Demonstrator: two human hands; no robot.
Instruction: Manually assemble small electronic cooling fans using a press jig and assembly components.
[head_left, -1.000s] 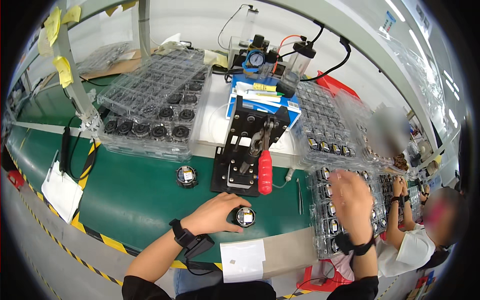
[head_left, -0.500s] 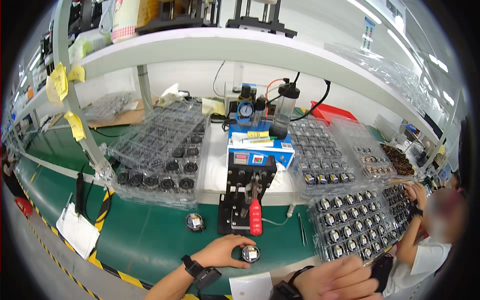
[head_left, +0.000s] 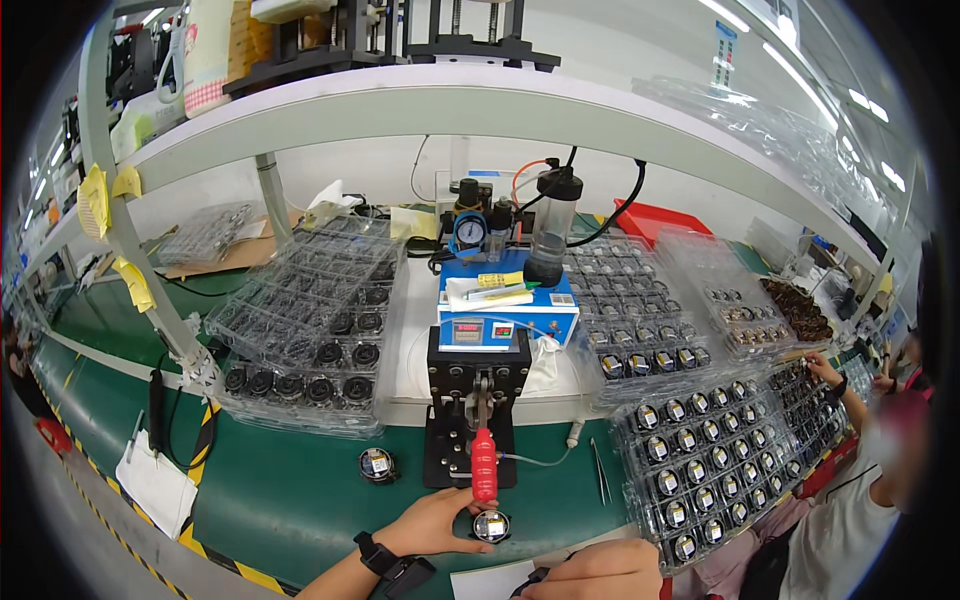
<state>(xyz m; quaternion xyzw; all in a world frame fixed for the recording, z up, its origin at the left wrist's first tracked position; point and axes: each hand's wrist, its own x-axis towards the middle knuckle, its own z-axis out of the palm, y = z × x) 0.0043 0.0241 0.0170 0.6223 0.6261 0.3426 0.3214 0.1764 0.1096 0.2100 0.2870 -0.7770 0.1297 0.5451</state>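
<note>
My left hand (head_left: 430, 525) rests on the green bench (head_left: 290, 490), its fingers (head_left: 462, 513) curled part-way round a small round part (head_left: 491, 526) with a shiny face. They pinch its rim and leave the top bare, so the face shows. The part sits right in front of the black press (head_left: 473, 420), just below the red handle (head_left: 484, 465), which puts it close to the tool. My right hand (head_left: 600, 572) lies low at the lower edge, fingers folded in; I cannot tell whether it holds anything. A second round part (head_left: 377, 464) lies loose on the bench to the left. A clear tray (head_left: 700, 470) of similar parts stands on my right, within easy reach.
</note>
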